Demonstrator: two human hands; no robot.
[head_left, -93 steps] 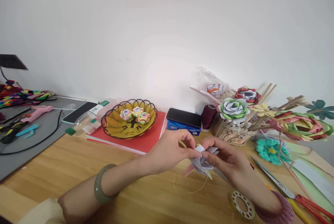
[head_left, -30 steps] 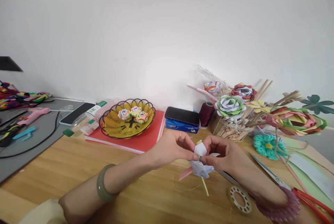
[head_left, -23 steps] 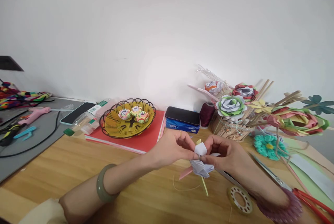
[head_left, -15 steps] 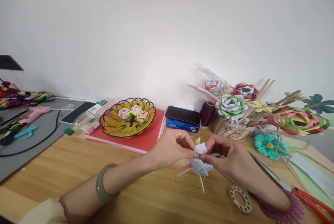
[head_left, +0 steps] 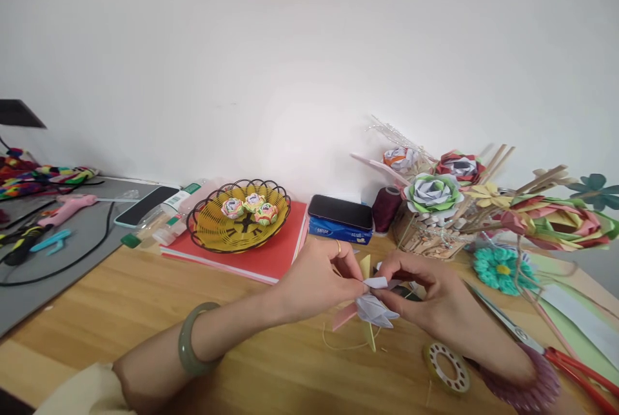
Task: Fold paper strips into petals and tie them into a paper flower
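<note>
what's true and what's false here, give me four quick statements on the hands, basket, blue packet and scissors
1. The left hand and right hand are both on the folded paper piece. True.
2. The yellow basket holds five paper flowers. False: the yellow basket holds three.
3. A dark phone lies on the blue packet. True.
4. The right hand grips the scissors. False: the scissors lie on the table.

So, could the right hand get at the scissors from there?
Probably yes. The right hand is busy pinching the folded paper, but the scissors lie close beside that forearm, and nothing seems to lie across their red handles.
</note>
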